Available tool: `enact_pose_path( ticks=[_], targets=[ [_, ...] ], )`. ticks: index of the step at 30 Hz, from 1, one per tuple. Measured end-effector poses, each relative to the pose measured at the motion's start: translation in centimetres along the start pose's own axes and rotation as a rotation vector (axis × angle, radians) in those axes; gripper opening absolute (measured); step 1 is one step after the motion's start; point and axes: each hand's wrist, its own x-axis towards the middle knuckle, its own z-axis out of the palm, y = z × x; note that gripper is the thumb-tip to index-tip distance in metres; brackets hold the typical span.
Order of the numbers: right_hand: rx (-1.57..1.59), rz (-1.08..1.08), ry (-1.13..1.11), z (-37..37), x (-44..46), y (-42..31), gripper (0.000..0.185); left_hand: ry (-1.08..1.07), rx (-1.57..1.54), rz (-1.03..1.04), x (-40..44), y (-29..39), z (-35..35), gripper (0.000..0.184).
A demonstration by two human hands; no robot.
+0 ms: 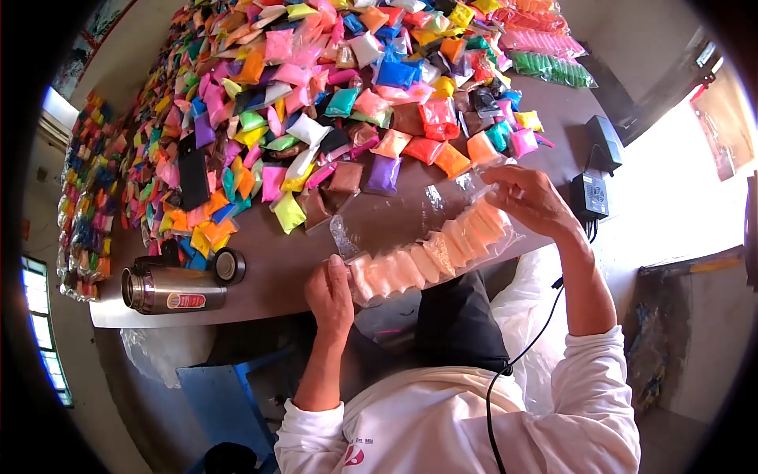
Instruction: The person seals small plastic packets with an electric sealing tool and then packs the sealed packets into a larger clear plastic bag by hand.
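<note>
A long clear plastic bag (430,257) holds a row of several peach-coloured packets, side by side. It spans between my two hands at the table's front edge. My left hand (330,294) grips the bag's left end, thumb on top. At the opposite end, my right hand (530,197) pinches the clear plastic near the upper corner with bent fingers. Just beyond the bag lie a purple packet (384,174), a lime-green packet (289,212) and a brown packet (316,208).
A large heap of colourful packets (316,87) covers the table's far side and left. A steel flask (178,291) lies at the front left beside its lid (230,265). Filled long bags (553,69) lie at the back right. Black devices (590,196) stand at the right edge.
</note>
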Motion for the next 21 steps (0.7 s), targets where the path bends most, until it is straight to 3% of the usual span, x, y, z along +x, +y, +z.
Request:
enact_pose_path(
  ticks=[4,9,12,15,17,21],
  targets=[
    [0.033,0.114,-0.089,-0.3,-1.3,0.2,0.053,-0.039,0.033,0.008,-0.3,0.1,0.3,0.039],
    [0.024,0.051,-0.119,0.0,-0.9,0.8,0.069,-0.009,0.07,0.073,-0.7,-0.9,0.8,0.037],
    [-0.027,0.107,-0.194,0.1,-0.6,0.9,0.064,-0.019,0.111,0.053,-0.7,-0.5,0.8,0.037],
    [0.03,-0.01,-0.184,0.7,-0.5,2.4,0.049,0.02,0.187,0.148,-0.8,-0.8,1.1,0.04],
    [-0.007,-0.097,-0.169,0.8,-0.3,3.3,0.029,0.07,0.209,0.185,-0.8,-0.6,1.4,0.04],
    [0.036,-0.081,-0.176,0.9,-0.2,4.3,0.019,0.026,0.223,0.109,-0.8,-0.8,1.2,0.034]
  ],
)
